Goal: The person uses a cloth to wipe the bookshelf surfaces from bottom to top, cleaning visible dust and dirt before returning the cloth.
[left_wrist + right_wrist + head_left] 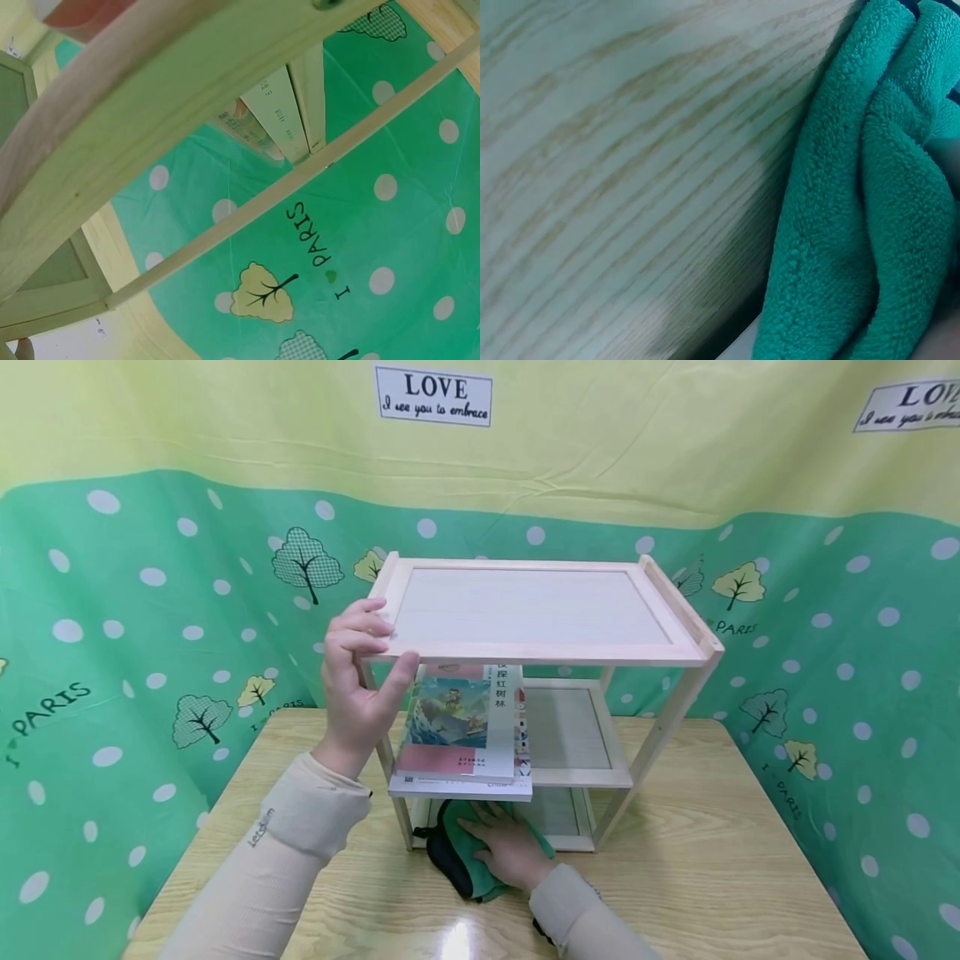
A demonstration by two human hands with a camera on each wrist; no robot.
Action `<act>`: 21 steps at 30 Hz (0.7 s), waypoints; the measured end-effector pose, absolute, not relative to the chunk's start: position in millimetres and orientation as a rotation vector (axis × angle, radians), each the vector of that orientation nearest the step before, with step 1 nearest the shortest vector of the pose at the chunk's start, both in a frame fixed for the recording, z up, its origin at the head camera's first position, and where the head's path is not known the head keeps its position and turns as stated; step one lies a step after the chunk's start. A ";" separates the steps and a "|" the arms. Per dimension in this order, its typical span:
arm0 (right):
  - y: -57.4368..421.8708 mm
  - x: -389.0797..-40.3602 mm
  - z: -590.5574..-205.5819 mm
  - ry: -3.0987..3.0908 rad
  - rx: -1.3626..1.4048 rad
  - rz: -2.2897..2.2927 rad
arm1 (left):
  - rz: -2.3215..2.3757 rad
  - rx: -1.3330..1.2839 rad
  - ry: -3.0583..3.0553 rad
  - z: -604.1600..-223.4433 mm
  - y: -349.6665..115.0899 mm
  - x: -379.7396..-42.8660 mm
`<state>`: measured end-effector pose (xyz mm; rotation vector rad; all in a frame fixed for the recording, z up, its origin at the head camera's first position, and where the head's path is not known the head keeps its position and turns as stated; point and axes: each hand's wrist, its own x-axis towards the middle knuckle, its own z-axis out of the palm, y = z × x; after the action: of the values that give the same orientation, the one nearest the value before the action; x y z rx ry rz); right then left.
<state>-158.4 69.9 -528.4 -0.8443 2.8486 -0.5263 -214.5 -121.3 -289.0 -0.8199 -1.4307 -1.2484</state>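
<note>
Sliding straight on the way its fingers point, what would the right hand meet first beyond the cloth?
Past the green cloth, the right hand would probably meet the wooden rack's left side, low down; overhanging books hide part of that path, so depth is unclear.

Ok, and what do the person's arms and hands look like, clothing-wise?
The left hand and right hand are ungloved. The left sleeve and right sleeve are pale beige, with thick cuffs turned back at the wrists. The left sleeve looks finely ribbed and carries dark lettering, too small to read surely. A dark bit shows by the right cuff; I can't tell what it is.
</note>
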 end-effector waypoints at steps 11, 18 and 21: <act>70.4 -159.4 -531.5 2.849 -0.850 -0.552 | -1.251 -0.823 -1.429 -288.5 -121.7 -214.4; 72.2 -164.3 -532.4 2.756 -0.804 -0.697 | -1.260 -0.832 -1.425 -289.2 -121.0 -214.8; 71.9 -167.4 -534.7 2.736 -0.826 -0.780 | -1.258 -0.834 -1.426 -289.1 -121.2 -214.8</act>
<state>-167.4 71.9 -534.7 -0.8256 2.7356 -0.7801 -214.8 -121.2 -289.1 -0.8343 -1.4257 -1.2578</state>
